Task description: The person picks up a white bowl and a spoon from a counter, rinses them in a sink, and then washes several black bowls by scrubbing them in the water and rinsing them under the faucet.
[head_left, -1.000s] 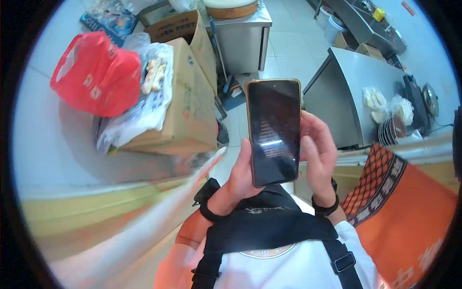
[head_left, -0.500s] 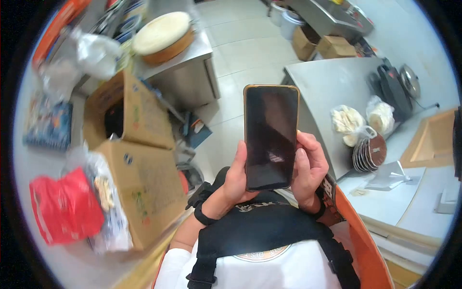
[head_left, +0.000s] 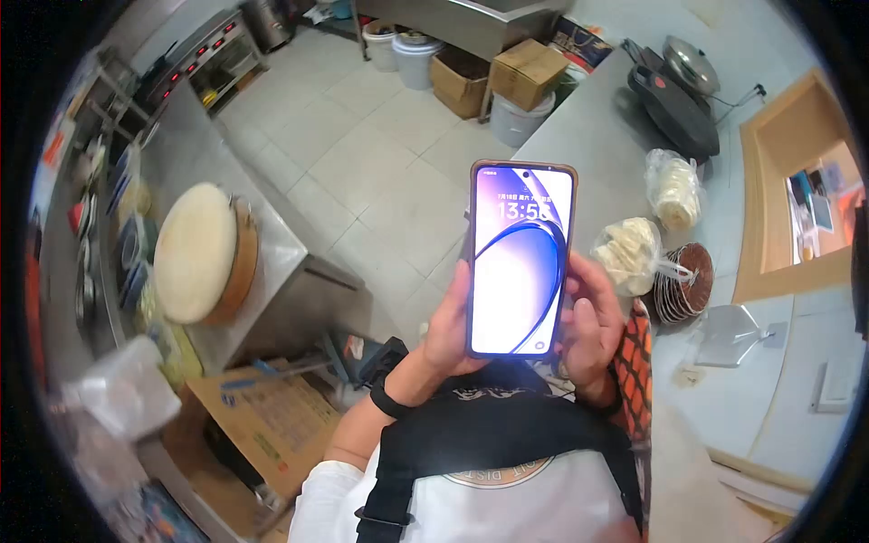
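Observation:
A smartphone [head_left: 518,271] in a brown-edged case stands upright in front of my chest. Its screen is lit, with a clock and date over a purple and white wallpaper. My left hand [head_left: 445,324] is closed round the left edge, the thumb along the side and the other fingers hidden behind. At the opposite edge is my right hand [head_left: 593,321], its fingers curled. The index finger meets the phone's side or back, while the thumb sits slightly off the edge. A black band circles my left wrist. Below the phone is my black apron [head_left: 507,425].
To the left, a steel counter [head_left: 281,240] carries a round wooden board [head_left: 195,253]; an open cardboard box [head_left: 272,416] lies below. On the right-hand table [head_left: 566,127] are bagged pale food [head_left: 626,253], stacked brown discs [head_left: 683,285] and a black appliance [head_left: 674,113]. Buckets [head_left: 416,63] stand behind.
The phone's screen has gone from dark to lit. My right thumb has drawn slightly away from the phone's edge. The view has swung left, bringing more of the floor and left counter into sight.

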Demonstrator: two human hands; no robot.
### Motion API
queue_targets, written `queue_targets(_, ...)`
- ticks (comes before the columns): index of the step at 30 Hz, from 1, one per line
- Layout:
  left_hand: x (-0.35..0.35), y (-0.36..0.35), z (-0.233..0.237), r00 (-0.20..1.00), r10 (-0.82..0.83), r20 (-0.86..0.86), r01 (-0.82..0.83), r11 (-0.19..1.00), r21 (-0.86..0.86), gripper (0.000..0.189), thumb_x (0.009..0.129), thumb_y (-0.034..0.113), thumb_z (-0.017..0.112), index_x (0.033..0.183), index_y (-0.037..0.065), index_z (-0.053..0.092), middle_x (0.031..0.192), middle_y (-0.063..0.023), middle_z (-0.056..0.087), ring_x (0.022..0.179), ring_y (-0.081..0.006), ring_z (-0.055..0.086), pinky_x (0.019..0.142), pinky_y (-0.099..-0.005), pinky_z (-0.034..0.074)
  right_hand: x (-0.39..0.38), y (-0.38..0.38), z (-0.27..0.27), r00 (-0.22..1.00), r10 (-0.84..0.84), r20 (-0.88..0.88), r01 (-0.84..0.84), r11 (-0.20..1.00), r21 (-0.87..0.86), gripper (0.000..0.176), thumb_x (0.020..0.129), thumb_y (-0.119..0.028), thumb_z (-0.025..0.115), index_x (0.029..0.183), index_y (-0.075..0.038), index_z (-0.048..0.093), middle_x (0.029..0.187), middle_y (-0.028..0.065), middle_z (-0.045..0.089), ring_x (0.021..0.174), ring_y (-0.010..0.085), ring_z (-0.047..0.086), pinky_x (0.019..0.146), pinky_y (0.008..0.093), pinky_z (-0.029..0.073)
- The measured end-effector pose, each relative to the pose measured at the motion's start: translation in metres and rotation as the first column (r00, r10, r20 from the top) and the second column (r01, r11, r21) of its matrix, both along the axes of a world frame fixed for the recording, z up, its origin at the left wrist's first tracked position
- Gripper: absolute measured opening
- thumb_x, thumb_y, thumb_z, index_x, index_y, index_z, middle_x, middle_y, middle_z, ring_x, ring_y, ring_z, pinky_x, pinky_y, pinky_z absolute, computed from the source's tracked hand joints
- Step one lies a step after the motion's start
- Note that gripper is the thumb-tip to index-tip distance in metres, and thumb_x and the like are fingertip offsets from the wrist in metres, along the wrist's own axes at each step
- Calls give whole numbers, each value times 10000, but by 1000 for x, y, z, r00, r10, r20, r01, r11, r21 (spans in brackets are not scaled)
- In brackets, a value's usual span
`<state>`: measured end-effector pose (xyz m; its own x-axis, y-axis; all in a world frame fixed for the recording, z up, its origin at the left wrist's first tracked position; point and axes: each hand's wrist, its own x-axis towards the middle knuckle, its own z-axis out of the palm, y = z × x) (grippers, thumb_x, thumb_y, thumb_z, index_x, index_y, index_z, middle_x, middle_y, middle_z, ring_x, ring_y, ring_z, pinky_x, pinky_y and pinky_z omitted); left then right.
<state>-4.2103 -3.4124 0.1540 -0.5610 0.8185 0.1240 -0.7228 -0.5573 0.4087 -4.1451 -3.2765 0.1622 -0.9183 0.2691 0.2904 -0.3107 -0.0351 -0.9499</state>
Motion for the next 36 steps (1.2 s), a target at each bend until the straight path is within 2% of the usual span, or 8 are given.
queue_targets(3, -42, -1, -2, 996, -78, 45, 79, 997, -24, 774, 819, 625, 201, 1315, 31, 195, 1257, -229, 358, 1093, -341, 449, 798, -526, 445, -33, -5, 9, 998, -26, 51, 28, 998, -55, 407, 858, -174, 409, 1189, 63, 384, 1107, 113, 389, 933, 137, 429, 791, 257, 386)
queue_targets(8, -103, 3, -10, 996, 28, -85, -54, 946, -320, 723, 843, 588, 172, 1322, 47, 195, 1262, -219, 360, 1106, -312, 445, 899, -423, 404, -86, 3, -16, 984, -166, -59, 170, 982, 79, 331, 847, -122, 412, 1142, 28, 396, 1101, 97, 376, 940, 134, 433, 803, 269, 380)
queue_targets(13, -166, 31, -25, 992, -16, -124, -17, 965, -260, 716, 850, 579, 148, 1320, 43, 202, 1275, -181, 362, 1099, -291, 455, 889, -372, 412, -127, 28, -36, 992, -109, 56, 98, 982, 164, 285, 864, -110, 392, 1121, 12, 377, 1042, 98, 432, 891, 134, 482, 738, 260, 398)
queue_targets(15, -195, 55, -21, 976, -84, -200, 27, 962, -273, 719, 850, 580, 141, 1319, 39, 204, 1279, -168, 363, 1096, -287, 457, 877, -373, 420, -144, 39, -41, 908, 193, 371, -59, 938, -343, 247, 882, -115, 397, 1095, 8, 388, 947, 86, 494, 801, 141, 536, 695, 252, 417)
queue_targets(18, -234, 78, -37, 913, -391, -116, 319, 862, -393, 707, 845, 593, 173, 1320, 72, 222, 1282, -140, 365, 1086, -261, 454, 871, -399, 411, -170, 62, -59, 907, 204, 368, -35, 909, -416, 248, 891, -136, 410, 1088, 14, 399, 860, 76, 528, 734, 151, 563, 658, 242, 429)
queue_targets(24, -294, 106, -88, 952, -304, -32, 176, 630, -756, 551, 885, 435, 311, 1290, 61, 296, 1223, -99, 440, 1087, -181, 438, 873, -323, 352, -193, 107, -126, 862, -37, 506, 377, 715, -588, 241, 880, -127, 422, 1068, 24, 418, 868, 85, 529, 736, 151, 561, 646, 239, 435)
queue_targets(27, -328, 99, -91, 936, -343, 81, 271, 553, -788, 474, 877, 340, 365, 1251, 49, 366, 1196, -88, 468, 1078, -162, 441, 836, -266, 353, -190, 123, -166, 748, -252, 614, 586, 685, -433, 242, 871, -118, 429, 1062, 31, 425, 873, 90, 527, 731, 150, 555, 641, 242, 435)
queue_targets(36, -460, 97, -102, 911, -292, 292, 408, 524, -748, 298, 844, 235, 462, 1081, 59, 500, 984, -39, 554, 934, -153, 518, 751, -256, 417, -227, 121, -164, 368, -583, 725, 930, 249, -272, 236, 867, -131, 444, 1042, 28, 442, 875, 88, 541, 726, 139, 536, 652, 246, 427)
